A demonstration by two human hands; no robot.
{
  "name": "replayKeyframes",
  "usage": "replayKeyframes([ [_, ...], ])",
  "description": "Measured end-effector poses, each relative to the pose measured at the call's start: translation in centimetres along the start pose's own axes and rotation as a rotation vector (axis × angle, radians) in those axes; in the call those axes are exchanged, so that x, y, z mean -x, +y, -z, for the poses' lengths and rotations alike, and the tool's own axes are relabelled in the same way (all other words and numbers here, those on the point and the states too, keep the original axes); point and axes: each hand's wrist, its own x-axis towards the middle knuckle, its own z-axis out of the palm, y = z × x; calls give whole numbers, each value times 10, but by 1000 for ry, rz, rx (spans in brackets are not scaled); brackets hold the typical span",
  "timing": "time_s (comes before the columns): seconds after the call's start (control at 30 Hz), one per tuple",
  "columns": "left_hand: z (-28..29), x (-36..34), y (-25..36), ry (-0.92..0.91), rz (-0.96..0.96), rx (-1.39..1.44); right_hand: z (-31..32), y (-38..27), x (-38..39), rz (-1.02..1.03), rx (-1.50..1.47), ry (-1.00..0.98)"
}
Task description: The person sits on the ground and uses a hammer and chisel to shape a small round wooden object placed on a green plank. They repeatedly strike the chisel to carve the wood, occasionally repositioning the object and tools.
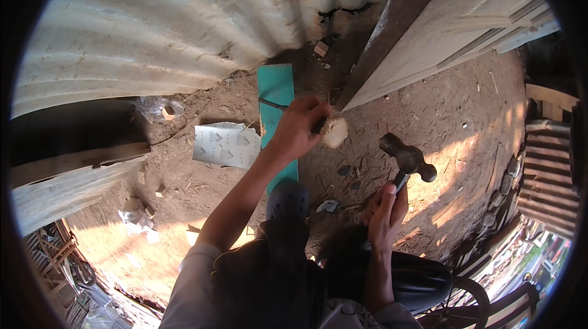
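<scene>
My left hand is closed around a chisel-like tool, with its dark metal shaft lying across a narrow teal board and its frayed, pale round end showing beside my fingers. The board lies on the dirt ground, its near end at my shoe. In my right hand, raised at the lower right, is a ball-peen hammer, gripped by its handle with the head upward. A torn printed sheet lies left of the board.
A corrugated metal sheet runs along the far side. A panelled wooden door stands at upper right. Small wood offcuts, plastic scraps and debris litter the ground. Stacked sheets and a wheel are at right.
</scene>
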Motion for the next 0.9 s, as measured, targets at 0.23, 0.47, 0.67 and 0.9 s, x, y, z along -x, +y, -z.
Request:
replayKeyframes([
  [0.23,-3,-7,0,31,27,35,-30,17,-8,476,313,11],
  [0.47,-4,-6,0,29,32,-10,-22,9,4,156,81,-29],
  [0.67,-6,0,-30,73,54,-33,-32,30,-3,224,412,-205],
  [0.9,10,34,-22,41,100,-107,-22,9,-3,78,74,-103],
])
